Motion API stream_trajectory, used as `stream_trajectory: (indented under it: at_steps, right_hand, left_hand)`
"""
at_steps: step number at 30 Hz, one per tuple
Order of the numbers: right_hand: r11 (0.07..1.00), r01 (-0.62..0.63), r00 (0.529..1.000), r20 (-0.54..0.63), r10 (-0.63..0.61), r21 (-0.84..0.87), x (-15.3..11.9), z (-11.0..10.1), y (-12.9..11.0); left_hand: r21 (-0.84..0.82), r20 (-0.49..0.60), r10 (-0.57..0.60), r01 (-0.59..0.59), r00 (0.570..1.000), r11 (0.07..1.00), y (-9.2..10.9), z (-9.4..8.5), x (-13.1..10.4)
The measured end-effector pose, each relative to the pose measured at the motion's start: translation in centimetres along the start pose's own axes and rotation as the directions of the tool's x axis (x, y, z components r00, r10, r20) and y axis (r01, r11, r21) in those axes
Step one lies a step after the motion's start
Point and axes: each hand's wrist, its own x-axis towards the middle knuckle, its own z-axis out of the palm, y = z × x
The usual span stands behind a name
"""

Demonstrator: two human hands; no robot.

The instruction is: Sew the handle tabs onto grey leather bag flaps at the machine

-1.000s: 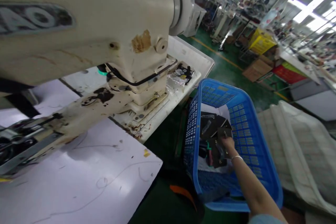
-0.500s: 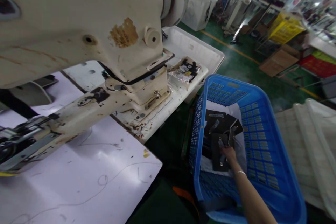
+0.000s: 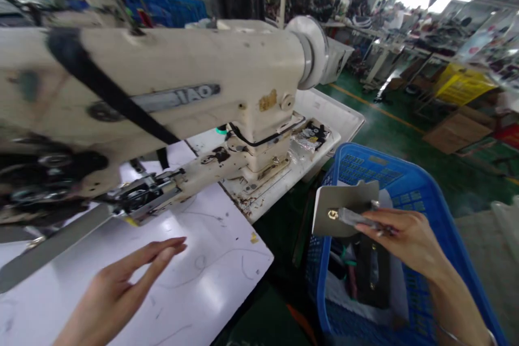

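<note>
My right hand (image 3: 409, 235) is closed on the plastic-wrapped strap of a dark flat panel (image 3: 346, 200). Gold-coloured hardware joins the strap to the panel, which is tilted up above the blue basket (image 3: 438, 189). Beneath it in the basket lies another dark panel (image 3: 377, 281) with a similar wrapped strap. My left hand (image 3: 117, 286) hovers over the white tabletop (image 3: 203, 281), fingers stretched out and holding nothing. Behind that hand stands the sewing machine (image 3: 194, 81), its narrow arm reaching over the tabletop.
A white tray (image 3: 332, 105) sits behind the machine table. Small parts and clear plastic (image 3: 312, 135) lie near the machine's base. Loose threads are scattered over the tabletop. Cardboard boxes (image 3: 458, 127) and a yellow crate (image 3: 462, 84) stand farther off on the green floor.
My right hand has lifted the dark panel by its strap from the basket. My left hand has come into view over the tabletop. The view has tilted up.
</note>
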Motion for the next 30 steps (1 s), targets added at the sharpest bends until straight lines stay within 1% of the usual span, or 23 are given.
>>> stream_trajectory:
  at_steps: [1,2,4,5,6,8,9,10,13,15,16,17,18,19,20,21,22,23,24,25,26,28,30]
  right_hand:
    - [0.99,0.142,0.986,0.089,-0.141,-0.001,1.1,-0.3,-2.4]
    - [0.963,0.269,0.95,0.166,-0.264,-0.006,2.2,-0.2,-4.9]
    - [0.884,0.467,0.843,0.288,-0.454,0.029,4.1,0.8,-9.9]
    - [0.837,0.543,0.786,0.307,-0.536,0.07,4.8,1.6,-12.3]
    - [0.784,0.609,0.726,0.315,-0.611,0.118,5.4,2.6,-14.6]
    - [0.67,0.72,0.605,0.312,-0.733,0.178,6.1,4.7,-18.7]
    - [0.617,0.763,0.55,0.308,-0.776,0.192,6.4,5.6,-20.5]
    - [0.566,0.799,0.5,0.298,-0.813,0.204,6.5,6.5,-22.2]
    - [0.438,0.865,0.378,0.257,-0.889,0.245,6.8,8.4,-26.7]
    - [0.354,0.885,0.298,0.216,-0.93,0.303,6.9,9.2,-29.3]
    - [0.322,0.881,0.272,0.186,-0.944,0.346,6.8,9.6,-30.4]
    - [0.306,0.864,0.271,0.144,-0.952,0.399,6.7,10.1,-31.4]
    - [0.304,0.834,0.3,0.083,-0.95,0.461,6.5,10.6,-32.3]
    - [0.315,0.789,0.365,0.011,-0.931,0.528,6.3,11.2,-32.9]
    - [0.342,0.728,0.466,-0.063,-0.883,0.594,6.1,11.9,-33.4]
    - [0.375,0.654,0.586,-0.126,-0.8,0.657,5.8,12.7,-33.8]
    - [0.413,0.561,0.708,-0.158,-0.689,0.717,5.6,13.6,-34.0]
    - [0.448,0.452,0.809,-0.143,-0.57,0.772,5.3,14.6,-34.1]
    - [0.478,0.322,0.881,-0.074,-0.468,0.817,5.1,15.6,-34.2]
    - [0.502,0.18,0.92,0.036,-0.391,0.846,4.8,16.5,-34.3]
    - [0.51,0.039,0.925,0.162,-0.345,0.859,4.6,17.3,-34.5]
    - [0.486,-0.198,0.861,0.388,-0.328,0.851,4.4,18.6,-34.8]
    - [0.425,-0.348,0.805,0.499,-0.322,0.836,4.6,19.5,-35.2]
  left_hand:
    - [-0.012,0.06,-0.013,0.014,0.998,1.0,0.1,0.5,-0.2]
    - [-0.08,0.112,-0.022,0.031,0.993,0.996,0.6,1.1,-0.4]
    - [-0.28,0.26,0.003,0.073,0.966,0.957,1.9,2.2,-0.9]
    - [-0.364,0.336,0.018,0.113,0.942,0.924,2.7,2.5,-1.3]
    - [-0.427,0.428,0.04,0.163,0.903,0.889,3.2,2.7,-1.6]
    - [-0.518,0.501,0.068,0.236,0.863,0.822,3.6,2.6,-2.6]
    - [-0.546,0.508,0.056,0.271,0.86,0.793,3.4,2.3,-3.2]
    - [-0.57,0.488,0.023,0.298,0.873,0.766,3.0,1.9,-3.9]
    - [-0.622,0.374,-0.163,0.377,0.913,0.686,1.1,0.3,-6.5]
    - [-0.642,0.302,-0.286,0.416,0.909,0.644,-0.2,-0.9,-8.4]
    - [-0.648,0.287,-0.337,0.441,0.897,0.621,-0.8,-1.5,-9.3]
    - [-0.659,0.279,-0.377,0.462,0.883,0.593,-1.4,-2.1,-10.2]
    - [-0.678,0.272,-0.402,0.471,0.874,0.564,-2.0,-2.7,-11.0]
    - [-0.707,0.257,-0.42,0.466,0.87,0.532,-2.7,-3.3,-11.8]
    - [-0.741,0.237,-0.434,0.451,0.869,0.498,-3.4,-3.8,-12.4]
    - [-0.777,0.198,-0.453,0.421,0.869,0.468,-4.2,-4.4,-13.0]
    - [-0.813,0.138,-0.481,0.377,0.866,0.444,-4.9,-4.9,-13.3]
    - [-0.845,0.068,-0.52,0.326,0.852,0.424,-5.6,-5.3,-13.4]
    - [-0.872,0.006,-0.561,0.279,0.828,0.403,-6.3,-5.7,-13.2]
    - [-0.892,-0.042,-0.591,0.236,0.806,0.385,-6.7,-6.0,-12.8]
    - [-0.909,-0.075,-0.604,0.194,0.794,0.368,-7.1,-6.3,-12.0]
    - [-0.934,-0.116,-0.581,0.111,0.805,0.34,-7.4,-6.6,-9.9]
    - [-0.943,-0.155,-0.528,0.033,0.835,0.33,-7.3,-6.7,-7.4]
